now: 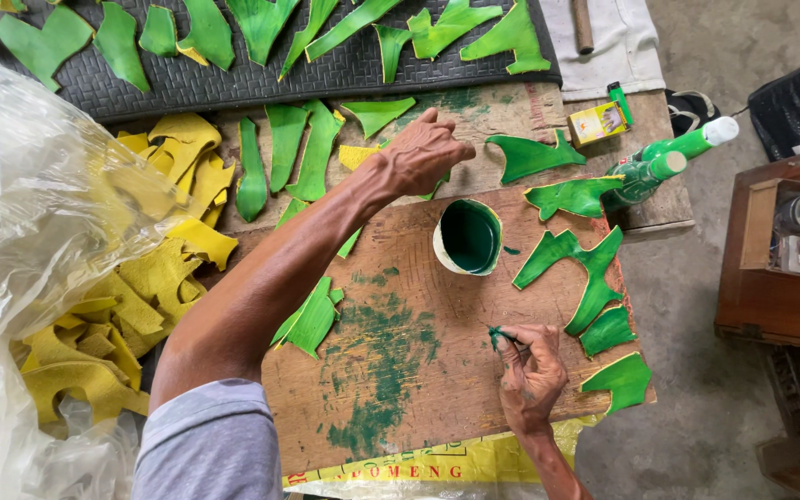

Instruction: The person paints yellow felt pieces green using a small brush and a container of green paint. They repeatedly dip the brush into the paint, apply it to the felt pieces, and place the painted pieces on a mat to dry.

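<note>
My left hand (428, 156) reaches across the wooden board (400, 370) and rests on a green cut piece (437, 185) just beyond the cup, fingers curled on it. My right hand (531, 370) pinches a small green-tipped brush (497, 335) near the board's right side. A cup of green paint (469, 237) stands on the board between the two hands. Several green-painted cut pieces (571, 264) lie to the right of the cup. A heap of unpainted yellow pieces (155, 278) lies to the left of my arm.
More green pieces dry on a black mat (233, 79) at the top. A clear plastic bag (20, 213) fills the left. Two green bottles (673, 157), a small yellow box (596, 122) and a green lighter (618, 100) sit at the right; a wooden stand (770, 268) beyond.
</note>
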